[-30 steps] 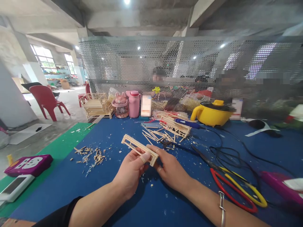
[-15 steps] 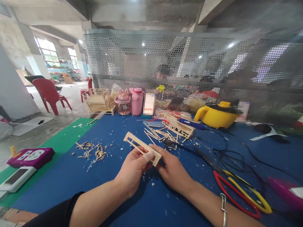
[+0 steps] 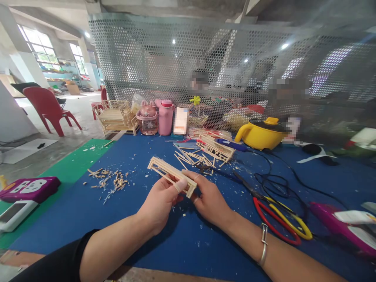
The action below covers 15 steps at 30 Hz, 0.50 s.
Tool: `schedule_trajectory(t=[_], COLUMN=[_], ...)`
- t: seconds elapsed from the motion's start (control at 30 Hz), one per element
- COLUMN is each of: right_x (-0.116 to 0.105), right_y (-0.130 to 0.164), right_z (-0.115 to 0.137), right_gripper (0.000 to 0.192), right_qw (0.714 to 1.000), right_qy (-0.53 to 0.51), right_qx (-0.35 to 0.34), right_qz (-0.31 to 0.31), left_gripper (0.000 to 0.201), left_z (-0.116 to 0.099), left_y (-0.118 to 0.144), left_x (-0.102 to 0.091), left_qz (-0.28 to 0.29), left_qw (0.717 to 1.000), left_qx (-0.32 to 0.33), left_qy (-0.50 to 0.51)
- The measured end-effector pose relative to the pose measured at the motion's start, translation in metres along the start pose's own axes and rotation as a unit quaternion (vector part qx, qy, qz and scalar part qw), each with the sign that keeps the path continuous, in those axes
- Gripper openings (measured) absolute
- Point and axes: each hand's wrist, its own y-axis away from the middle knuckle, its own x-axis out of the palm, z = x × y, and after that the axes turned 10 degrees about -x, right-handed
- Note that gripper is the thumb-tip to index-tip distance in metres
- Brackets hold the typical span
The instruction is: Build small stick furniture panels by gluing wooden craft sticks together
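Both my hands hold a small ladder-like frame of thin wooden sticks above the blue table mat. My left hand grips its near end, with the thumb pressed on top. My right hand pinches the same end from the right side. The frame's far end sticks out to the upper left, free of both hands. A silver bangle sits on my right wrist.
Loose sticks and another stick frame lie beyond my hands, wood scraps to the left. Scissors with red and yellow handles, black cables, a yellow pot, pink bottles and a purple power strip surround them. People sit behind a mesh screen.
The view has shifted slightly. My hands keep the same grip on the stick frame, which sits a little lower and further left in view.
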Motion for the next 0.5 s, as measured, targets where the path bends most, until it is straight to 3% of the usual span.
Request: schedule_trajectory(t=[0.27,0.5], right_x=[0.0026,0.0061], right_y=[-0.0011,-0.0008], right_z=[-0.0028,-0.0016], right_gripper=[0.043,0.044], right_qw=[1.000,1.000], right_qy=[0.019,-0.009], right_qx=[-0.019,0.008], right_qz=[-0.010,-0.002], left_gripper=[0.025,0.022], left_z=[-0.0001,-0.0003], left_y=[-0.0045,-0.0065], left_x=[0.0000,-0.0002], left_qz=[0.014,0.030], left_qw=[0.999,0.998], left_qx=[0.015,0.029], left_qy=[0.048,0.048])
